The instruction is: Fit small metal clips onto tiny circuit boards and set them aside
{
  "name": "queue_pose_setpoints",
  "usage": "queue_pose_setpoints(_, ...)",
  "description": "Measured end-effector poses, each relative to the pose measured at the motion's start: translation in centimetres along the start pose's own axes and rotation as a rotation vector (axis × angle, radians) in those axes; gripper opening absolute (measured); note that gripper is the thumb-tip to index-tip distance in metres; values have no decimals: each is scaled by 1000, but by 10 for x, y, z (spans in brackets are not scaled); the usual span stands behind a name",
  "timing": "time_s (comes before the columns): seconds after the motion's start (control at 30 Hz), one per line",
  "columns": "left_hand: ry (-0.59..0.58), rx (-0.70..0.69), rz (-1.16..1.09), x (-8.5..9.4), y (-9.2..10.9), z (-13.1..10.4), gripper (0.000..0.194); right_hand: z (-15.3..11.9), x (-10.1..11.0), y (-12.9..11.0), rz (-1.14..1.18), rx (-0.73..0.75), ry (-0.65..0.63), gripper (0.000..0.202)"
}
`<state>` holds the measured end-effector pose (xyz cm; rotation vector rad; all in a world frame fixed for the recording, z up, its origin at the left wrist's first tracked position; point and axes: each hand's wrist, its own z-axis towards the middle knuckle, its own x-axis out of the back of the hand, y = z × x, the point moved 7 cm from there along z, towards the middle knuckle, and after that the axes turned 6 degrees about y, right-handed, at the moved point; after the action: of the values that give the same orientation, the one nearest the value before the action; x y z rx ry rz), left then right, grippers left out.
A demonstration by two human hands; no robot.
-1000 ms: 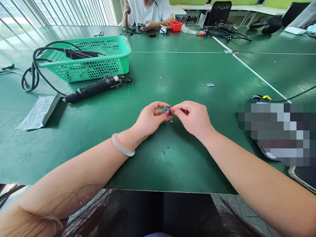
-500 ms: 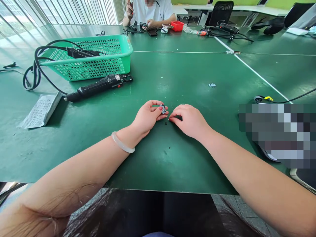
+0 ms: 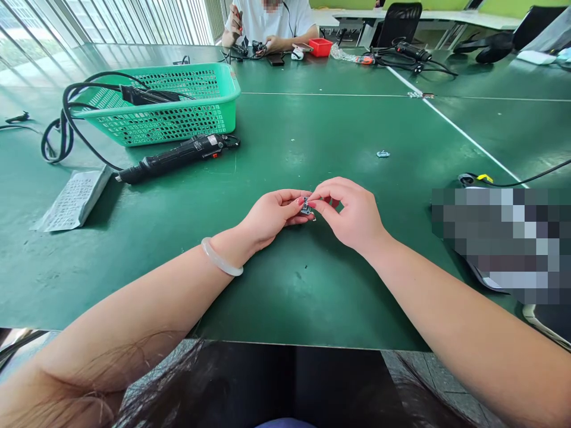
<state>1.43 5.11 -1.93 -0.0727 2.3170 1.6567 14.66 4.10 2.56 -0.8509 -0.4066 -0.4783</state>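
Note:
A small grey-blue part with cut-outs [image 3: 306,208] is pinched between the thumb and fingers of my left hand [image 3: 272,217], just above the green table. My right hand [image 3: 352,211] meets it from the right, thumb and forefinger pressed together at the part's upper edge. Whatever sits between those right fingertips is too small to make out. Farther back on the table lies another small grey-blue piece [image 3: 382,154], apart from both hands. A tiny dark speck [image 3: 306,267] rests on the table below my hands.
A black electric screwdriver [image 3: 178,157] lies at the left before a green basket [image 3: 178,122] with cables. Left of them is a paper packet with writing [image 3: 74,199]. A blurred-out object [image 3: 495,244] stands at right. Across the table, a person [image 3: 276,27] sits near a red box [image 3: 320,47].
My right hand has risen from near the tabletop to the part in my left hand. The left hand has shifted slightly right and down with the part.

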Motion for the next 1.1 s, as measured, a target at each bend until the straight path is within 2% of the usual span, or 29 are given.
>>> queue_pose_setpoints(0.2,-17,8,-39,1,-4,2,10,0,0,-2,-144,73,-10,18)
queue_pose_setpoints(0.43,-46,18,4,-1,-4,0,18,1,2,-8,-234,240,-16,28)
queue_pose_setpoints(0.53,-53,30,-3,-1,-4,-1,21,0,2,-8,-257,258,-9,29)
queue_pose_setpoints(0.7,-73,50,-18,-4,-5,-2,24,-2,4,-8,-253,198,34,25)
queue_pose_setpoints(0.8,-72,56,-23,-5,-6,-2,22,-1,8,-6,-226,109,64,24)
queue_pose_setpoints(0.93,29,28,-83,2,-4,1,17,2,14,6,-211,-15,111,22)
queue_pose_setpoints(1.0,100,-5,-121,8,-2,3,14,3,8,14,-225,-40,53,19)
queue_pose_setpoints(1.1,185,-42,-159,17,1,6,11,0,-10,24,-257,-42,-127,12)
